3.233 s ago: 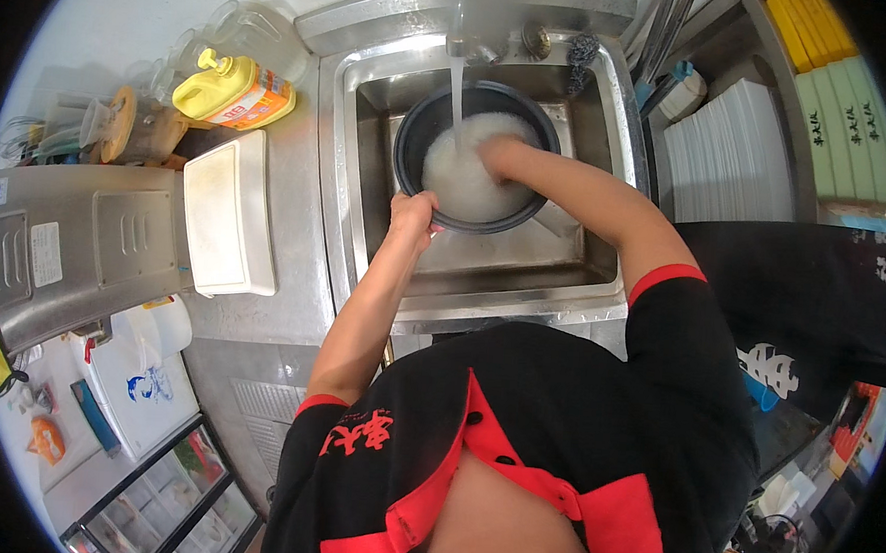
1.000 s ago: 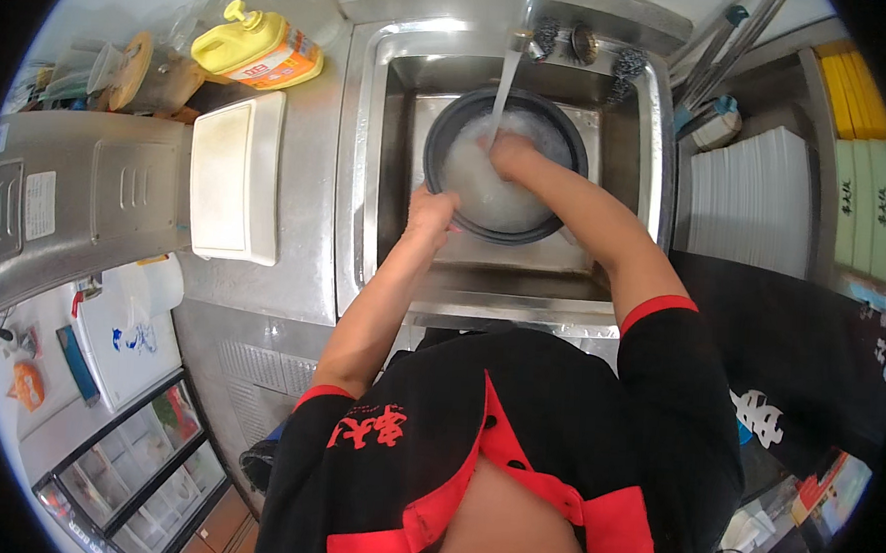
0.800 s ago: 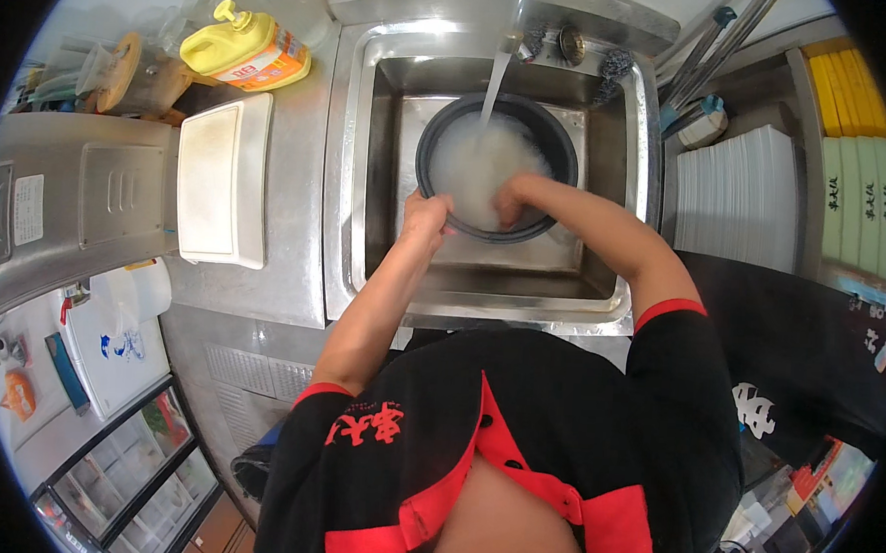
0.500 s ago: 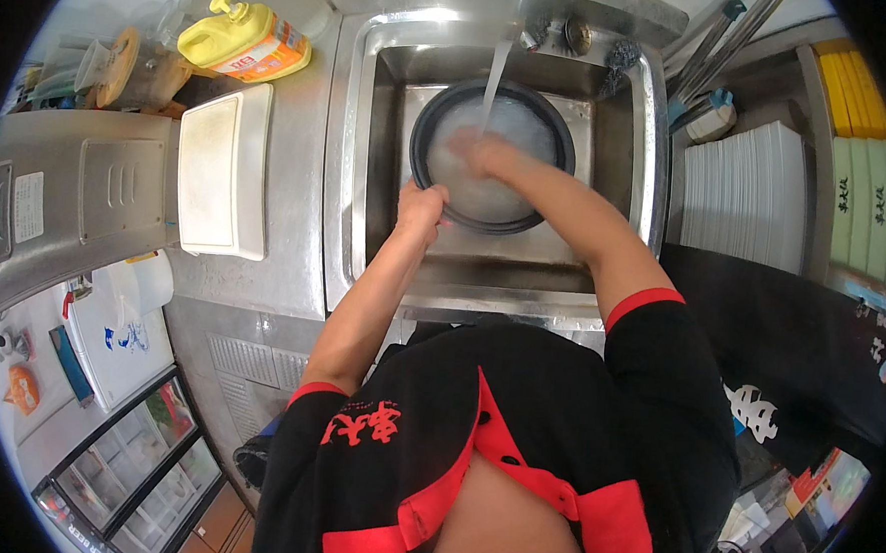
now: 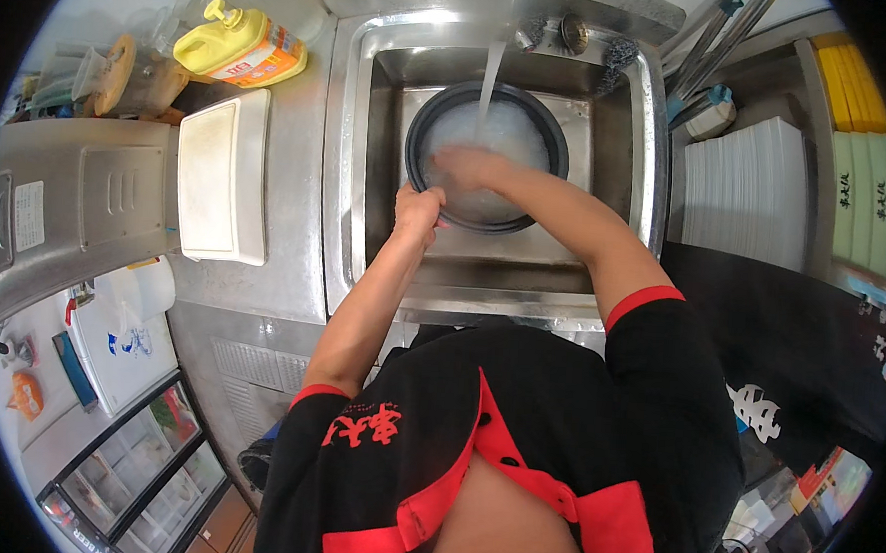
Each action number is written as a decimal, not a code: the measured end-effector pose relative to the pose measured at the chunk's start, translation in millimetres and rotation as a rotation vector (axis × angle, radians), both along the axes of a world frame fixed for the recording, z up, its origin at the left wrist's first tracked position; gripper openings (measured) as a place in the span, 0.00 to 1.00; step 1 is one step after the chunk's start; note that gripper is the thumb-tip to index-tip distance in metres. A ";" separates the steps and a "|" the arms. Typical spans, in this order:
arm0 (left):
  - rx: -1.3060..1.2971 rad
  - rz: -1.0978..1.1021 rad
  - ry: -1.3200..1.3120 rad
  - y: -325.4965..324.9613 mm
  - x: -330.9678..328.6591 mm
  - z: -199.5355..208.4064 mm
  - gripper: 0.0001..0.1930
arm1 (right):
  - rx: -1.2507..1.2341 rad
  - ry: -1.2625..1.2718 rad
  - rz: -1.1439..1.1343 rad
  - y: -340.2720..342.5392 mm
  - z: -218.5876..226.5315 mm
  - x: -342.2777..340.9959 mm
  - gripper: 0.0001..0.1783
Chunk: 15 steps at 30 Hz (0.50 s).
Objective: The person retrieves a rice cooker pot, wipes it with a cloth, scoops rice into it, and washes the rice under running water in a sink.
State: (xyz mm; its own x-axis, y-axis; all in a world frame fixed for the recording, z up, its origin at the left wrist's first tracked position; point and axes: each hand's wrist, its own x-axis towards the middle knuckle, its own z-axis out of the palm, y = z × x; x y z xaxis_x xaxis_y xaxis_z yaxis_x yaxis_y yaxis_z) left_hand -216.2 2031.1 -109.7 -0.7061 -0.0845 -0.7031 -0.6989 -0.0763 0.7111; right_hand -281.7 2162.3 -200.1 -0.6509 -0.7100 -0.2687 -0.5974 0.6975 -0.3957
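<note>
A round dark pot (image 5: 560, 172) sits in the stainless steel sink (image 5: 604, 255), holding cloudy whitish water (image 5: 516, 130). My left hand (image 5: 419, 212) is closed on its near left rim, thumb over the edge. Inside the pot, toward its left side, my right hand (image 5: 467, 168) is at the water; its fingers are smeared by motion and partly under the cloudy surface. A stream of running water (image 5: 489, 79) falls into the pot just beyond that hand. What lies under the surface cannot be made out.
Left of the sink are a white lidded box (image 5: 222, 175) and a yellow pump bottle (image 5: 243, 48). Metal scrubbers (image 5: 574, 33) lie on the sink's back ledge. To the right stand stacked white containers (image 5: 746, 192) and long-handled tools (image 5: 710, 50).
My right hand has swept left and slightly nearer inside the pot. The pot has shifted slightly left, with my left hand still on its rim. Water keeps running.
</note>
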 end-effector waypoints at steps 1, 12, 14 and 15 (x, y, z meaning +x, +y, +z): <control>0.007 -0.013 0.013 0.8 -0.8 3.3 0.12 | 0.044 0.096 0.003 14.2 -7.2 -8.4 0.18; -0.037 -0.117 -0.004 7.1 -1.8 17.6 0.16 | 0.222 -0.614 0.078 12.3 13.3 29.2 0.18; -0.085 -0.157 0.027 6.6 -2.8 17.5 0.18 | 0.077 -0.452 0.036 -1.1 4.3 24.7 0.22; -0.099 -0.155 0.029 3.2 -2.3 15.2 0.19 | 0.083 -0.343 0.056 -8.5 14.0 14.0 0.23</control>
